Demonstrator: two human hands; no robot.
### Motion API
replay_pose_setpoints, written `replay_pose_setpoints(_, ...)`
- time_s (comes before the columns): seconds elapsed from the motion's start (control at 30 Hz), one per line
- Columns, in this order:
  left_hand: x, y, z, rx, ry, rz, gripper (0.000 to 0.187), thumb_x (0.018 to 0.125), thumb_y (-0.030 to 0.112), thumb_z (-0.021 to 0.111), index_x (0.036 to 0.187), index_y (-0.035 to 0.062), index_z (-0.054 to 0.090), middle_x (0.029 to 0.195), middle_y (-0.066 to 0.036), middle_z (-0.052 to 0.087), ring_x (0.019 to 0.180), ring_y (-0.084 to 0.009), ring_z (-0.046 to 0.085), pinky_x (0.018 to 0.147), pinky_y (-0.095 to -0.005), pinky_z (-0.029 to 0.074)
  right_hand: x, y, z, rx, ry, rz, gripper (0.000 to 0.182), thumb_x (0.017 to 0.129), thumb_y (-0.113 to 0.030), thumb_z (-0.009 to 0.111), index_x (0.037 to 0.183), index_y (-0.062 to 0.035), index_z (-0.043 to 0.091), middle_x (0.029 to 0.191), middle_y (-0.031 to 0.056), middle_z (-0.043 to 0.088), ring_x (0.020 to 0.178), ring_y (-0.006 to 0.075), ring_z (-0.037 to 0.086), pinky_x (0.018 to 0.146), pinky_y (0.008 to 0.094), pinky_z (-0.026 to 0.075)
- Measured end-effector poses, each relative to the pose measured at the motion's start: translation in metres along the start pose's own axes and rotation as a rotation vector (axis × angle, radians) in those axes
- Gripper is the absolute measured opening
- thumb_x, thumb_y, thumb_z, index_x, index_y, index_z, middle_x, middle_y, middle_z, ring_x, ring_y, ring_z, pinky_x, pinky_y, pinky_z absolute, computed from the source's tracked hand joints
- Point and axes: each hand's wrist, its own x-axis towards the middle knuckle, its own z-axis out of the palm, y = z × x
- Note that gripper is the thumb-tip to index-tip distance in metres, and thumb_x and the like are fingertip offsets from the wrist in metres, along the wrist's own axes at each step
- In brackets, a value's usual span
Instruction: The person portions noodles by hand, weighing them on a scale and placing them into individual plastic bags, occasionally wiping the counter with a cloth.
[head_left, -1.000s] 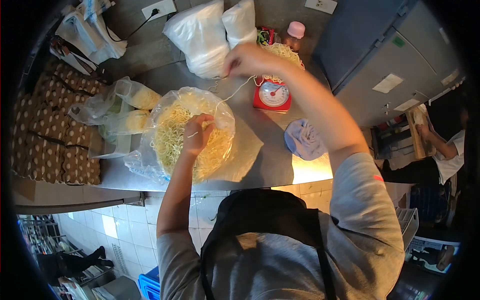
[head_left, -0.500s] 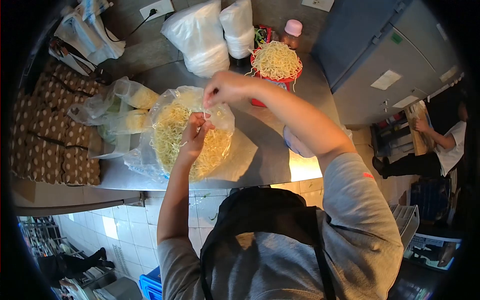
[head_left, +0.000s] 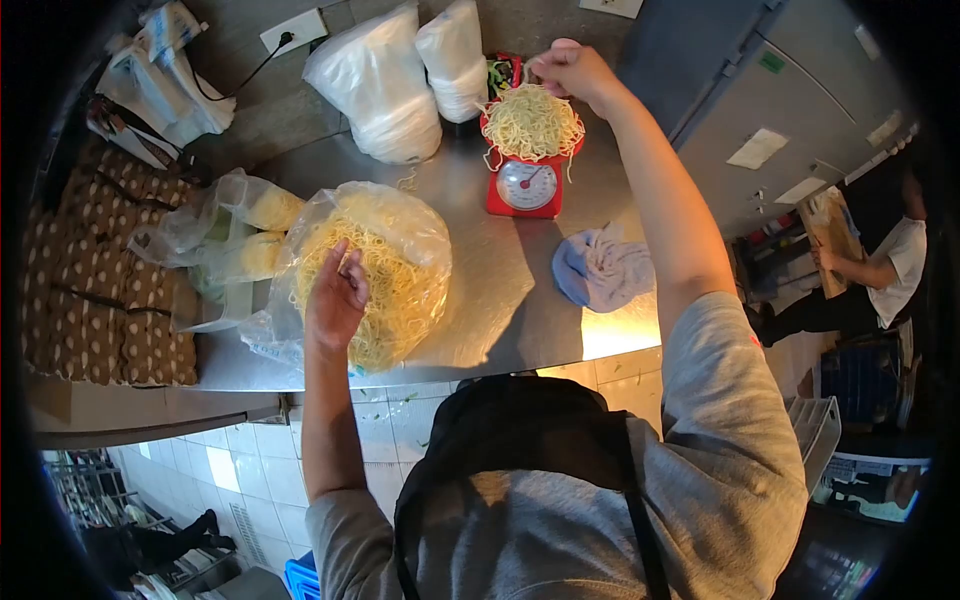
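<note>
My right hand [head_left: 575,75] is at the far edge of a heap of yellow noodles [head_left: 535,122]. Its fingers are pinched together, and a pale noodle strand [head_left: 528,70] seems to hang from them. The heap lies in the red pan of a red kitchen scale [head_left: 527,186] with a round dial. Over a large clear plastic bag [head_left: 415,235], my left hand [head_left: 337,300] is held palm up with its fingers apart and nothing in them. Many loose noodles [head_left: 390,290] fill that bag.
Small bags of noodles [head_left: 262,252] lie left of the big bag, beside stacked egg trays [head_left: 110,270]. Wrapped white packs [head_left: 385,95] stand at the wall. A bluish cloth [head_left: 605,268] lies on the steel table [head_left: 510,290]. Another person [head_left: 890,275] stands at the right.
My right hand has moved from beside my left hand to the scale's far side. My left hand has drawn back and opened. The scale dial and cloth have come into view.
</note>
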Motion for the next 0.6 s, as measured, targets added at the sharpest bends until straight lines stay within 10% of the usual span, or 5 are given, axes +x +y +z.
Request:
replay_pose_setpoints(0.13, 0.027, -0.016, -0.039, -0.739, 0.153, 0.040, 0.048, 0.093, 0.041, 0.046, 0.121, 0.0017, 0.049, 0.110, -0.015, 0.062, 0.080, -0.0216, 0.063, 0.071, -0.0333, 0.056, -0.013, 0.025, 0.009, -0.668, 0.256, -0.134, 0.024, 0.084, -0.016, 0.063, 0.102, -0.0008, 0.064, 0.086, 0.0048, 0.064, 0.076, 0.0118, 0.059, 0.067, 0.0256, 0.048)
replay_pose_setpoints(0.27, -0.003, -0.023, -0.010, -0.687, -0.580, -0.021, 0.065, 0.090, 0.047, 0.047, 0.135, 0.0002, 0.037, 0.125, -0.018, 0.052, 0.089, -0.0228, 0.062, 0.080, -0.0415, 0.053, -0.071, 0.063, 0.007, -0.154, 0.289, -0.186, 0.017, 0.082, -0.013, 0.065, 0.095, -0.0028, 0.065, 0.081, 0.0051, 0.065, 0.075, 0.0117, 0.060, 0.069, 0.0272, 0.048)
replay_pose_setpoints(0.33, -0.005, -0.008, -0.029, -0.740, -0.461, 0.040, 0.064, 0.089, 0.046, 0.048, 0.134, 0.0016, 0.038, 0.127, -0.017, 0.050, 0.090, -0.0223, 0.061, 0.081, -0.0403, 0.052, -0.118, 0.106, 0.010, -0.266, 0.163, -0.138, 0.010, 0.080, -0.012, 0.065, 0.087, -0.0044, 0.065, 0.078, 0.0034, 0.065, 0.072, 0.0101, 0.059, 0.066, 0.0266, 0.047)
replay_pose_setpoints(0.43, -0.021, 0.008, -0.025, -0.667, -0.422, 0.095, 0.059, 0.091, 0.043, 0.048, 0.133, 0.0032, 0.040, 0.127, -0.017, 0.051, 0.091, -0.0219, 0.061, 0.082, -0.0374, 0.053, -0.197, 0.167, 0.053, -0.594, 0.043, 0.252, 0.029, 0.070, -0.023, 0.071, 0.096, -0.0101, 0.068, 0.095, 0.0152, 0.063, 0.085, 0.0301, 0.062, 0.076, 0.0392, 0.049)
replay_pose_setpoints(0.6, -0.057, 0.013, -0.013, -0.344, -0.207, 0.297, 0.049, 0.095, 0.038, 0.043, 0.132, 0.0067, 0.040, 0.122, -0.014, 0.053, 0.091, -0.0207, 0.060, 0.078, -0.0349, 0.054, -0.218, 0.143, 0.097, -0.703, -0.282, 0.083, 0.030, 0.069, -0.024, 0.070, 0.097, -0.0125, 0.068, 0.101, 0.0156, 0.061, 0.091, 0.0330, 0.060, 0.081, 0.0432, 0.048)
